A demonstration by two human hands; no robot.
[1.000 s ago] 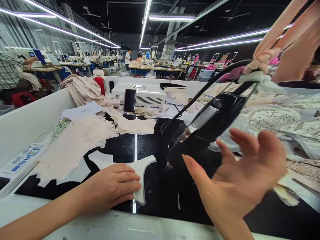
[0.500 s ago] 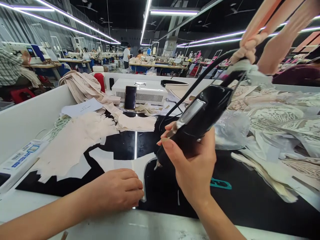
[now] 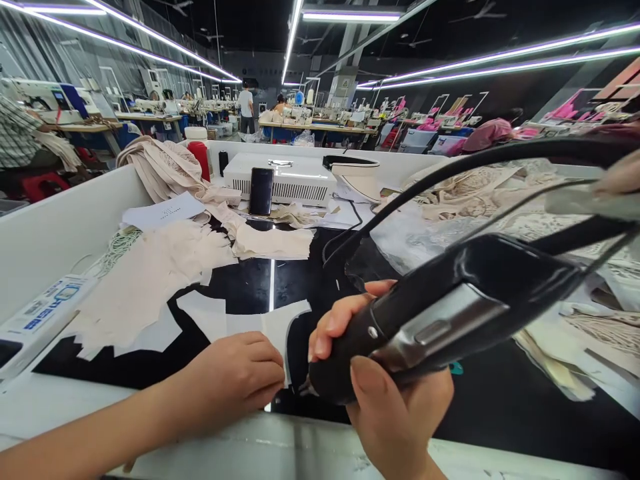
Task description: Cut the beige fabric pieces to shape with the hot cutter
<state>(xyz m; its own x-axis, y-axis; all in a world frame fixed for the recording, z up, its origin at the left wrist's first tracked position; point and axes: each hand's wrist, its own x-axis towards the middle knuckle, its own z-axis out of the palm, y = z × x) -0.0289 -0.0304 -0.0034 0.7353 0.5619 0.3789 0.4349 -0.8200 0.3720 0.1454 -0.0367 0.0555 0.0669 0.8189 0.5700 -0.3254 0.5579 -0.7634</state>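
Note:
My right hand [image 3: 395,393] grips a black corded handheld power tool [image 3: 450,320] with a metal lever along its side. The tool is tilted, its small metal tip low on the left beside the right edge of a white cut piece [image 3: 245,325]. Curled, my left hand [image 3: 240,373] presses on that piece near its lower right edge, fingertips close to the tool's tip. Its thumb is hidden. The white piece lies flat on the black work surface [image 3: 295,283]. Behind my right hand only a bit of a teal object [image 3: 456,367] shows.
A thick black cable [image 3: 440,173] arches from the right. Cream fabric pieces [image 3: 155,280] lie at left, lace bundles and plastic bags [image 3: 410,233] at right. A phone [image 3: 261,191] leans against a white vented box [image 3: 300,177] at the back. A low white wall [image 3: 60,233] borders the table.
My right hand has brought the tool lower and turned it flatter, its rear swinging right and its tip nearing my left fingers. The cable came down with it. My left hand barely moved.

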